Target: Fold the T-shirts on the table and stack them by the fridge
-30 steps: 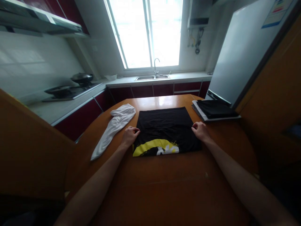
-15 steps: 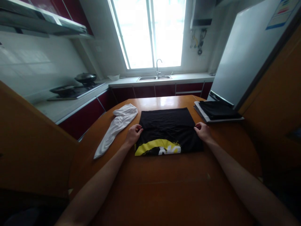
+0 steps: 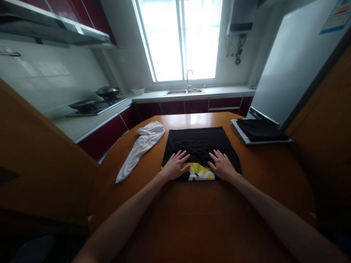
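A black T-shirt [image 3: 196, 140], folded into a rough rectangle, lies flat on the wooden table [image 3: 192, 208] before me. Its yellow and white print shows along the near edge. My left hand [image 3: 175, 166] rests on the left part of the shirt, palm down with fingers spread. On the right part lies my right hand [image 3: 221, 165], likewise flat with fingers apart. Part of the print is hidden under the hands. Neither hand grips the cloth.
A crumpled white garment [image 3: 142, 146] lies left of the shirt. At the table's right stands a stack of folded black and white clothes [image 3: 260, 131]. Beyond are a sink [image 3: 184, 92], a stove with pans [image 3: 94, 106] and a fridge [image 3: 290, 62].
Both hands have let go of the shirt's left and right side edges. They have moved inward and toward me, and now lie flat on the cloth. The view has shifted slightly.
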`<state>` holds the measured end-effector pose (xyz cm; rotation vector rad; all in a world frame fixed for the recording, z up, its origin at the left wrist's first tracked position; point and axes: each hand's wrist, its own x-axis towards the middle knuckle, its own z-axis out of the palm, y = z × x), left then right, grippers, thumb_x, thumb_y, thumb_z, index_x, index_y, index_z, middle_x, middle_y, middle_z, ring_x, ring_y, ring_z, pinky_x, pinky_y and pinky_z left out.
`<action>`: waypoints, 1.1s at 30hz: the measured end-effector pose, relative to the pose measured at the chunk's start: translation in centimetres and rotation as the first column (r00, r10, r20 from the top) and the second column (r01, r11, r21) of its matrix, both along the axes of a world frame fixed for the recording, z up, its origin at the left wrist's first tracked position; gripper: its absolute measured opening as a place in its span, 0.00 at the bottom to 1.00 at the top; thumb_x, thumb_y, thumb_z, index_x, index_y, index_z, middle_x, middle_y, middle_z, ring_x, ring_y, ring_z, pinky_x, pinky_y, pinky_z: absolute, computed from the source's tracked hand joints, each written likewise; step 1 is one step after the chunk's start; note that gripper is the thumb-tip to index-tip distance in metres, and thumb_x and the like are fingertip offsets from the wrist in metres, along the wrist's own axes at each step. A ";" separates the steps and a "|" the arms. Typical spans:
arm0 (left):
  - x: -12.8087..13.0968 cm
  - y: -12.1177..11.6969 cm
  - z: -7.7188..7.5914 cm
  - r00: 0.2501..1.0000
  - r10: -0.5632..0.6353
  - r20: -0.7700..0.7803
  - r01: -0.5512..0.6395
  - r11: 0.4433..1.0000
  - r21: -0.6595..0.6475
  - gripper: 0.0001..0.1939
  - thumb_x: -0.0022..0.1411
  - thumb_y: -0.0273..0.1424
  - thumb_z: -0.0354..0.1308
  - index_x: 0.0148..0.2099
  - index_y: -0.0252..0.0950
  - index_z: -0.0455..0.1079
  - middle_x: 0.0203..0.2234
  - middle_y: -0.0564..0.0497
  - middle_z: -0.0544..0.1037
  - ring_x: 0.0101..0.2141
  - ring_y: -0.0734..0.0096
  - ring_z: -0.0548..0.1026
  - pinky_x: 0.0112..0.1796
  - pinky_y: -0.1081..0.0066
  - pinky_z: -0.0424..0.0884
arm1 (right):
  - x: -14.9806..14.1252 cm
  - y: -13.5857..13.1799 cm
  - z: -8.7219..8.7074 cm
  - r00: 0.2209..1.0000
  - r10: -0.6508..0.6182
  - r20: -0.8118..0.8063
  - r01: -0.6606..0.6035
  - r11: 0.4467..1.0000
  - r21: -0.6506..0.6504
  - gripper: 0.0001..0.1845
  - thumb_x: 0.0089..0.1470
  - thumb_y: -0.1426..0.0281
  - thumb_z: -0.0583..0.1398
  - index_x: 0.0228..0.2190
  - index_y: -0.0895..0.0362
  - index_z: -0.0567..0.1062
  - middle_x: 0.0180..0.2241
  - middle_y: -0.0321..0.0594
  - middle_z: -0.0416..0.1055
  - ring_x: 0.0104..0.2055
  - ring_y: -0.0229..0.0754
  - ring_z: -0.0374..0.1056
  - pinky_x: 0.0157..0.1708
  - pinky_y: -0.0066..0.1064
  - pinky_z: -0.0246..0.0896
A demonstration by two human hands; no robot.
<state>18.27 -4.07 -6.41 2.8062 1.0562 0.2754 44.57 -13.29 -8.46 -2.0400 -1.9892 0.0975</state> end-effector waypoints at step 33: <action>4.4 -0.4 -0.5 0.994 0.029 0.102 -0.037 0.996 0.079 0.29 0.69 0.47 0.52 0.68 0.46 0.62 0.69 0.46 0.60 0.68 0.51 0.54 0.65 0.47 0.53 | -1.4 1.8 1.0 0.996 0.087 0.007 -0.087 0.996 -0.017 0.39 0.66 0.47 0.46 0.69 0.55 0.56 0.72 0.49 0.45 0.74 0.51 0.37 0.69 0.54 0.33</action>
